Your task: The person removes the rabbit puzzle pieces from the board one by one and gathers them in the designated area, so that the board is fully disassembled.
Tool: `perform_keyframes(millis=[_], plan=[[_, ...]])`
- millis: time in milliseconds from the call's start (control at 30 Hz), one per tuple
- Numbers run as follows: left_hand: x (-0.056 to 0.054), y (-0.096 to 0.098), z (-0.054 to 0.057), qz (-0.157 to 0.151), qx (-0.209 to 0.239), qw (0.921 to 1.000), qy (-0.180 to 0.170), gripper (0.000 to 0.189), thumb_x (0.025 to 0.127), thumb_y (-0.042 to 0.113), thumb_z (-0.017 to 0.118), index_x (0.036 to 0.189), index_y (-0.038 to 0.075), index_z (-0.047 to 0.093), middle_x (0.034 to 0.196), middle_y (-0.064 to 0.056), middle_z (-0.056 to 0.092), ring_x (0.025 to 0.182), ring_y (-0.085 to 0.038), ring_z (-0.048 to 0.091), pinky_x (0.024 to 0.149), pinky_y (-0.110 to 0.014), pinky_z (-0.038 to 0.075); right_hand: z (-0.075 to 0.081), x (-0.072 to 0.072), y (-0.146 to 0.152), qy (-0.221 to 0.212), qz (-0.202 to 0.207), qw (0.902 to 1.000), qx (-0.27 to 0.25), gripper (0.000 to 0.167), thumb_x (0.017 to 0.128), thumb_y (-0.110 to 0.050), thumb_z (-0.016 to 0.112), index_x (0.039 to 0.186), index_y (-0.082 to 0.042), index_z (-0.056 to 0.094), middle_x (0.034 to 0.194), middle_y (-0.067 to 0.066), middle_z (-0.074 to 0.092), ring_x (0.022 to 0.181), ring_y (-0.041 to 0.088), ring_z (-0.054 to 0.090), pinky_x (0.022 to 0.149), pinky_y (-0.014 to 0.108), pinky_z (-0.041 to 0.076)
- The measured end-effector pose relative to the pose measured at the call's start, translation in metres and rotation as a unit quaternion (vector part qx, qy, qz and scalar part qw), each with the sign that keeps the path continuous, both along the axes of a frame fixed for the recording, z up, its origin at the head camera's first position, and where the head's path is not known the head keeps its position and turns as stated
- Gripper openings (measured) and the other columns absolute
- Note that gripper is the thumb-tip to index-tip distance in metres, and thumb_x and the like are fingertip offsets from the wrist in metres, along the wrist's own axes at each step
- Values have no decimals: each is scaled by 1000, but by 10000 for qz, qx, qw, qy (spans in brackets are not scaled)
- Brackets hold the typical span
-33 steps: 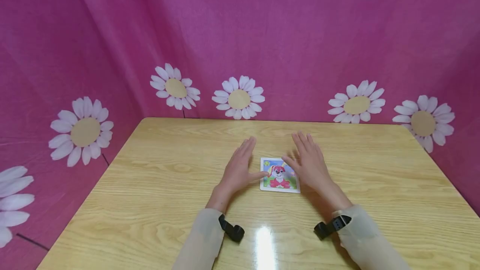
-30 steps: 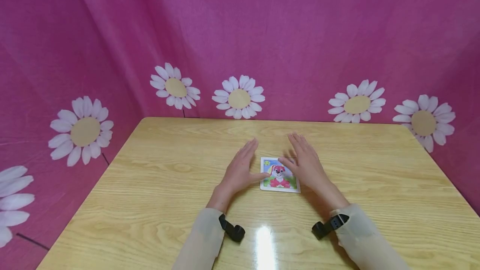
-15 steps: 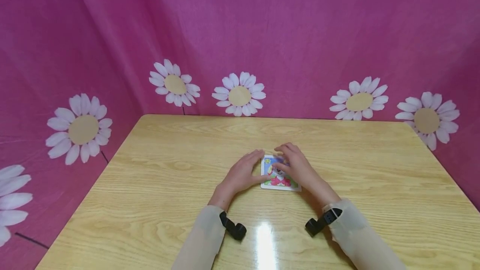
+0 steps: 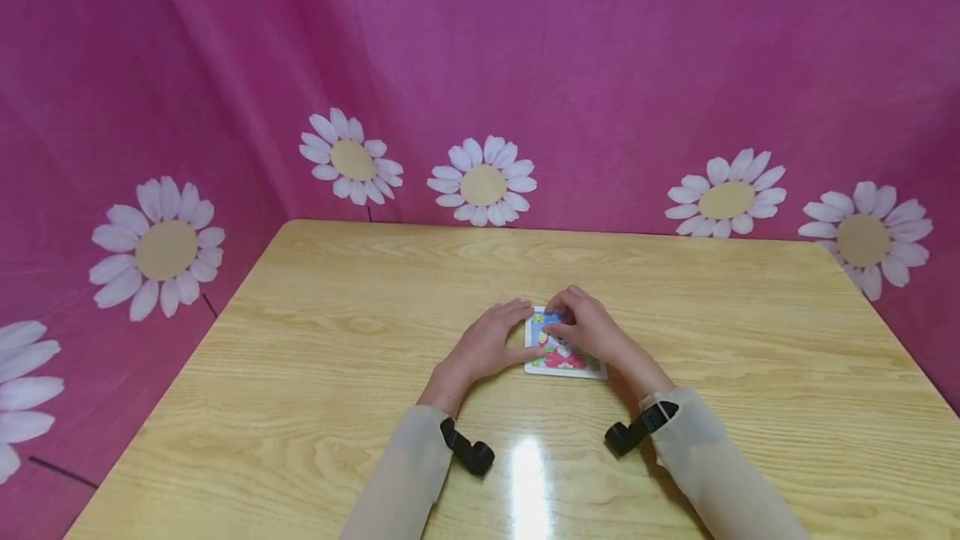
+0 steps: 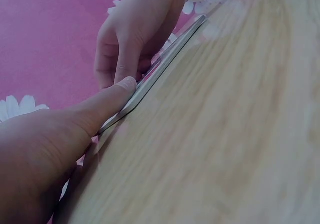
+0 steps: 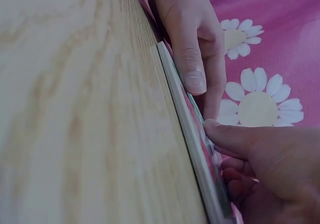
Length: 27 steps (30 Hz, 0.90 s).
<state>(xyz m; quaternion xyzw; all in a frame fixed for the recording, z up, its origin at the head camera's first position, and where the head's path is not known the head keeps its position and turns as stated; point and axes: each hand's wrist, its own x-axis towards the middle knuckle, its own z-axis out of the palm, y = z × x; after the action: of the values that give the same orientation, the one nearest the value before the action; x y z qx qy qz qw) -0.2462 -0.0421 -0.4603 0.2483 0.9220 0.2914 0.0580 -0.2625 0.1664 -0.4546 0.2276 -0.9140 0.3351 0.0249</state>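
Observation:
A thin square picture board (image 4: 564,360) with a white border lies flat on the wooden table. It carries a red and white cartoon animal on a blue and green ground. At the board's left side is my left hand (image 4: 483,346), its thumb over the border and its extended fingers by the far left corner. Over the upper part of the picture bends my right hand (image 4: 592,330), fingers curled and thumb tip down on the surface, as the right wrist view shows. Whether its fingertips pinch a part of the board I cannot tell. That hand covers the picture's upper right.
The wood-grain table (image 4: 337,340) stretches out on every side of the board. Behind and to the left hangs a pink cloth (image 4: 585,65) printed with large white daisies. Black straps with small camera units (image 4: 471,450) sit on both wrists over pale sleeves.
My right hand has moved left and down onto the picture, its fingers curling from straight. My left fingers have bent down to the board's far left corner.

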Motion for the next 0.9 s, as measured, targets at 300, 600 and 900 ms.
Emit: perform_keyframes(millis=[300, 600, 900], plan=[[-3, 1, 0, 14, 33, 10000, 26, 72, 87, 52, 68, 147, 18, 46, 156, 0, 41, 150, -19, 30, 123, -43, 28, 9, -3, -5, -361, 76, 9992, 175, 23, 87, -12, 73, 104, 1, 62, 94, 11, 56, 83, 18, 50, 73, 26, 43], [-3, 1, -1, 37, 78, 9998, -180, 74, 87, 51, 68, 148, 17, 44, 157, 0, 39, 150, -18, 28, 125, -40, 23, 9, -3, -5, -749, 192, 9969, 113, 23, 90, -9, 69, 106, 2, 56, 97, 11, 49, 87, 19, 46, 74, 26, 39], [-3, 1, -1, 93, 100, 9998, -167, 75, 86, 53, 69, 148, 17, 44, 157, 0, 40, 150, -19, 29, 124, -44, 26, 6, -2, -5, -671, 34, 9977, -34, 27, 88, -10, 72, 107, 1, 55, 95, 11, 53, 84, 18, 48, 69, 20, 40]])
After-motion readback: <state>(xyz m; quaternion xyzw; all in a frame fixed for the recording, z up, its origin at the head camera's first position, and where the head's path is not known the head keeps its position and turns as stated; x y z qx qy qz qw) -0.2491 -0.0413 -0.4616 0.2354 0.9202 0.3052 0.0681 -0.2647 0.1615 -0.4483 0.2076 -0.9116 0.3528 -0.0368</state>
